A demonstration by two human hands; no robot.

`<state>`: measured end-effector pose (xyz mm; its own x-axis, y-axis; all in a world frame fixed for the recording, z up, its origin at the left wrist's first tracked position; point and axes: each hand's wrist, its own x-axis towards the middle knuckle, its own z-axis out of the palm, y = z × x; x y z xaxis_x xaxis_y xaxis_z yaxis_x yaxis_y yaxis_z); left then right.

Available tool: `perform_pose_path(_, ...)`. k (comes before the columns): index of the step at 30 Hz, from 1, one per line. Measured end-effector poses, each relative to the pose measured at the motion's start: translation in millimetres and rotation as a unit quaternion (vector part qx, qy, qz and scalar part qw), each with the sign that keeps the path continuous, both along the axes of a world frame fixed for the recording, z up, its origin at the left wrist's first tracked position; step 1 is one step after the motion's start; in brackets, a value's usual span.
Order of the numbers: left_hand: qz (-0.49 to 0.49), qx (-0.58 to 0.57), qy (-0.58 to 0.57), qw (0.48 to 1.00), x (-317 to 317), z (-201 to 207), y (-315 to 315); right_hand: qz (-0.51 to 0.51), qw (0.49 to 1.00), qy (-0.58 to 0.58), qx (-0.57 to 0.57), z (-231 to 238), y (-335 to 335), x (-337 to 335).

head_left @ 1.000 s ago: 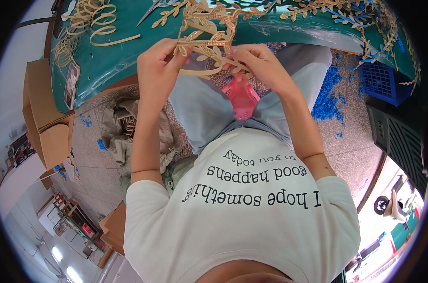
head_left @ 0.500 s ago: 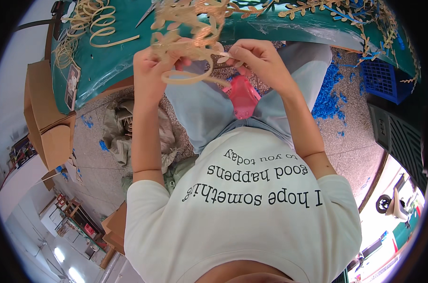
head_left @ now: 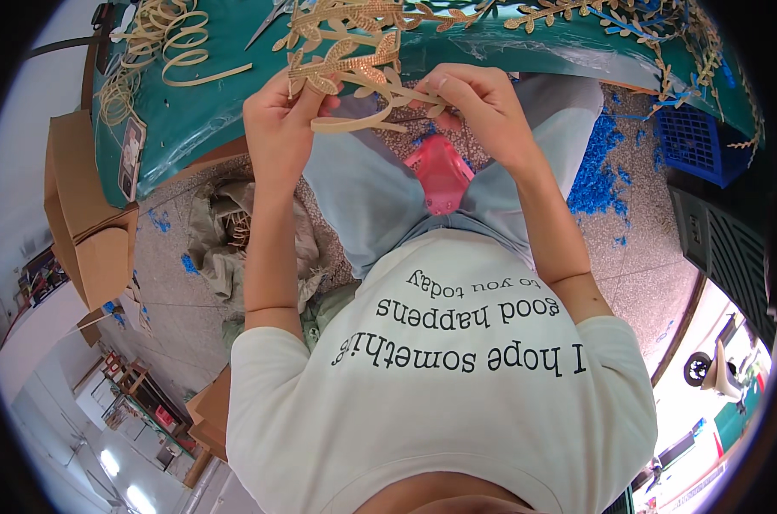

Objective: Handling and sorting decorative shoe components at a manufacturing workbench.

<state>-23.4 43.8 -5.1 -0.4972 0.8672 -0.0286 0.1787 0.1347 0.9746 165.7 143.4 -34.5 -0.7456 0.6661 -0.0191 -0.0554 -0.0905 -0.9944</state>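
Observation:
A gold leaf-shaped trim [head_left: 380, 75], glittery on some faces and plain beige on others, loops between my hands over the table's near edge. My left hand [head_left: 284, 120] is closed on it at the left, its thumb and fingers pinching beside a large leaf. At the right my right hand [head_left: 483, 107] pinches the thin strip close to a small leaf. A beige end of the strip curls down between the hands. More of the trim runs from the hands onto the green table [head_left: 209, 103]. Below, between my legs, lies a shiny pink object [head_left: 442, 178] of unclear kind.
Coiled beige strip [head_left: 187, 43], a pointed metal blade [head_left: 264, 27] and a phone [head_left: 131, 158] lie on the table's left. Gold and blue leaf strands [head_left: 654, 38] cover its right. Nearby are a blue crate [head_left: 701, 150], blue scraps [head_left: 596, 176], a sack [head_left: 221, 231] and a cardboard box [head_left: 84, 214].
The trim was smeared by motion and bunched higher over my left hand; now it hangs steadier and more spread. Its loose curl has swung right. Both hands keep their pinch and have shifted slightly.

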Motion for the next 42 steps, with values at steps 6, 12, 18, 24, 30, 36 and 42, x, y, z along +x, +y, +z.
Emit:
perform_pose_path(6, -0.009, 0.008, 0.101, 0.995, 6, 1, 4, -0.014, 0.999, -0.029, 0.018, 2, -2, 1)
perform_pose_path(12, -0.026, 0.011, 0.338, 0.941, 4, 0, 7, 0.019, 0.999, -0.044, 0.007, -1, 0, -1)
perform_pose_path(18, -0.014, 0.061, 0.430, 0.901, 13, 8, 10, 0.069, 0.995, -0.052, -0.045, -1, 3, -6)
perform_pose_path(24, -0.001, 0.029, 0.223, 0.974, 1, 8, 7, 0.073, 0.996, -0.031, -0.044, -4, 5, -6)
perform_pose_path(30, 0.000, 0.011, 0.373, 0.928, -2, 5, 7, 0.061, 0.997, -0.050, 0.011, -7, 3, -6)
perform_pose_path(36, -0.010, 0.034, 0.434, 0.900, 6, 8, 12, 0.070, 0.994, -0.051, 0.073, -10, 4, -4)
perform_pose_path(42, -0.033, 0.052, 0.514, 0.856, 10, 10, 13, 0.090, 0.991, -0.101, 0.015, 1, 2, -10)
